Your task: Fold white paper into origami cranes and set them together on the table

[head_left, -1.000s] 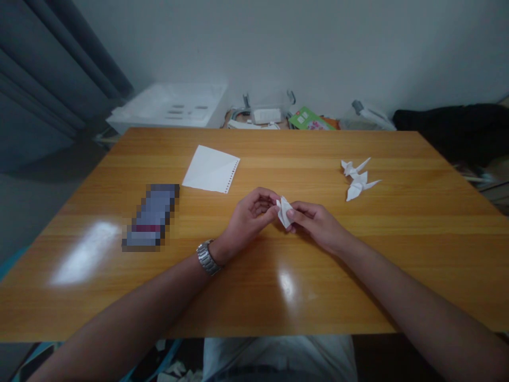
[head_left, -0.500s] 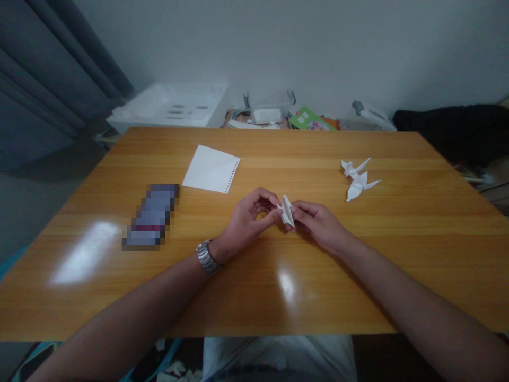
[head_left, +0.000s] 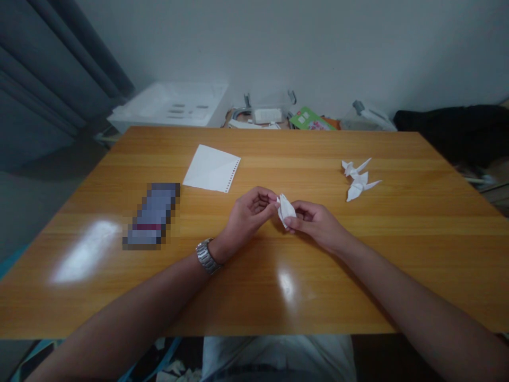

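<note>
Midway above table, folded paper pinched between left hand, right hand.

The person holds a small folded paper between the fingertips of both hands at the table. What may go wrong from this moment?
1. The small folded paper is pinched only at its edges by the left hand and the right hand. A strong pull might tear it or spoil a crease.
2. The two paper cranes lie on the table just beyond the right hand. A sweeping move might knock or flatten them.
</note>
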The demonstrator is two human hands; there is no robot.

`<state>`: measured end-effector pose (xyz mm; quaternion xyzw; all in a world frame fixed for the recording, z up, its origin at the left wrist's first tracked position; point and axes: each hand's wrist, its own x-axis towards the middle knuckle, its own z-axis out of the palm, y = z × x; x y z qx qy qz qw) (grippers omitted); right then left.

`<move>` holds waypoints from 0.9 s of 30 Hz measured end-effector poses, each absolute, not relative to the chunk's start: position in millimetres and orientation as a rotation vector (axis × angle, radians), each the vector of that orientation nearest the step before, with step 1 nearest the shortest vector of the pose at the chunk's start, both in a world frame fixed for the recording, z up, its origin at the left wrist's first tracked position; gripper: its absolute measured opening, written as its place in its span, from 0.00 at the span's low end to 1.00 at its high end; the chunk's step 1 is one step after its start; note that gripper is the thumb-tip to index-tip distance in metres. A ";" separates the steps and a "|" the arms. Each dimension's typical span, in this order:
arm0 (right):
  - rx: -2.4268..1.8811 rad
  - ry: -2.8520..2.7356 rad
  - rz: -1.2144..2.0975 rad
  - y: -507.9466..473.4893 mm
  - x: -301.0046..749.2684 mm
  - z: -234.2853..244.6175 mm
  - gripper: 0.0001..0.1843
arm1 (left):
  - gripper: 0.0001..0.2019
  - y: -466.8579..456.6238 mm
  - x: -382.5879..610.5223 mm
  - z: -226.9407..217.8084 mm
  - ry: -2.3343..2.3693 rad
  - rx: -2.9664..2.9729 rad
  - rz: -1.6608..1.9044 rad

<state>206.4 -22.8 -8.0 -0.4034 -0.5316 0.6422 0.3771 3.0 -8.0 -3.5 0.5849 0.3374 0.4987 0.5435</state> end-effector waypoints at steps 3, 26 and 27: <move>-1.064 -1.374 1.634 -23.2 206.1 -7.3 0.19 | 0.15 -6.7 2.4 -5.6 0.821 1.389 1.145; -1.069 -1.405 1.595 -21.2 205.3 -7.0 0.19 | 0.15 -7.1 5.1 -10.6 0.829 1.363 1.050; -1.081 -1.413 1.579 -21.1 205.2 -6.9 0.20 | 0.15 -7.0 5.0 -11.0 0.852 1.379 1.048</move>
